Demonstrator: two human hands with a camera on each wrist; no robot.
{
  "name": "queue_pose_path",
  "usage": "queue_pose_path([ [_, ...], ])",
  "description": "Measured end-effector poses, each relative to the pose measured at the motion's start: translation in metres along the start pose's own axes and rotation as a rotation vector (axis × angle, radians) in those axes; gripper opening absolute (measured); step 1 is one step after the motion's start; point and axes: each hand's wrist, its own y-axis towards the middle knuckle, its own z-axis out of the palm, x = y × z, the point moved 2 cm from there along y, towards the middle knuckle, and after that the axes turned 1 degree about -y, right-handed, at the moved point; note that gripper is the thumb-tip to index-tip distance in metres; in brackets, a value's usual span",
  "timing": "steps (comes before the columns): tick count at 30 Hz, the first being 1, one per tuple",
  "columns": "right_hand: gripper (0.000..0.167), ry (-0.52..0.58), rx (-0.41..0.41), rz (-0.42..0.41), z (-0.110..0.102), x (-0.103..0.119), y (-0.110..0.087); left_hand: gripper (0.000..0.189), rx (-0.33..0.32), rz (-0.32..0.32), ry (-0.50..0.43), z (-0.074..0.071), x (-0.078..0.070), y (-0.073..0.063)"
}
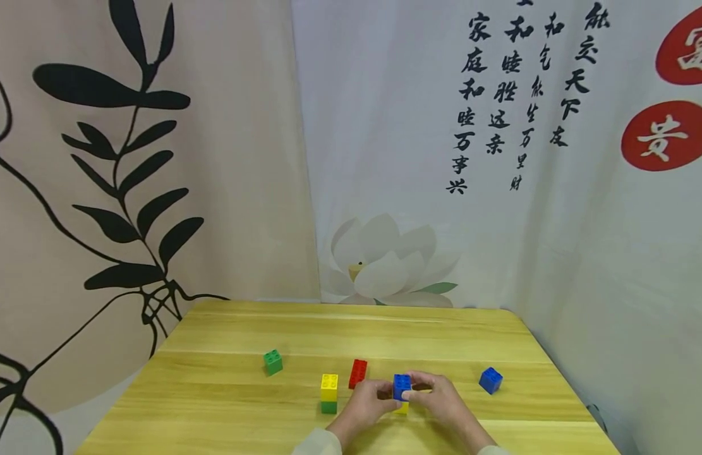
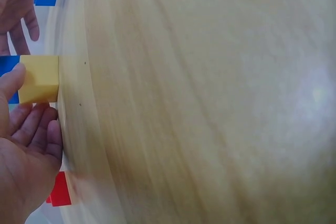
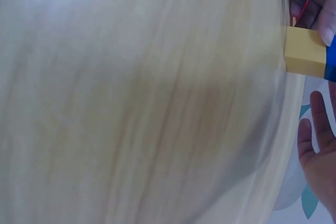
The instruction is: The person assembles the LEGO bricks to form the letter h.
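Note:
In the head view a blue building block [image 1: 402, 384] sits on a yellow building block [image 1: 403, 409] standing on the table. My left hand [image 1: 366, 403] holds this stack from the left. In the left wrist view its thumb lies at the seam, reaching onto the yellow block [image 2: 41, 80]. From the right, my right hand [image 1: 441, 399] pinches the blue block, thumb in front and a finger behind. Its other fingers [image 3: 318, 116] are spread apart from the stack in the right wrist view. Just behind my left hand lies a red block [image 1: 357, 373].
Left of my hands stands a yellow block [image 1: 329, 387] on a green block [image 1: 329, 407]. Another green block [image 1: 273, 362] lies farther back at the left. A loose blue block [image 1: 490, 380] is at the right. A printed curtain [image 1: 248, 189] hangs behind the wooden table [image 1: 225, 392].

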Motion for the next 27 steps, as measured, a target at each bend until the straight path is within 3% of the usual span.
queue_pose_path([
  [5, 0.053, 0.001, -0.024, 0.04, 0.004, 0.0, -0.002, 0.028, -0.007, 0.002, -0.007, -0.001, 0.0, -0.002],
  [12, 0.057, 0.029, -0.043, 0.029, 0.007, -0.001, -0.002, 0.052, -0.015, 0.019, -0.001, -0.004, -0.003, -0.005],
  [16, 0.059, 0.059, -0.039, 0.036, 0.008, -0.001, -0.002, 0.056, -0.022, 0.02, -0.002, -0.007, -0.005, -0.006],
  [27, 0.062, 0.081, -0.027, 0.035, 0.007, 0.002, -0.002, 0.062, -0.021, 0.014, -0.01, -0.019, -0.024, -0.005],
])
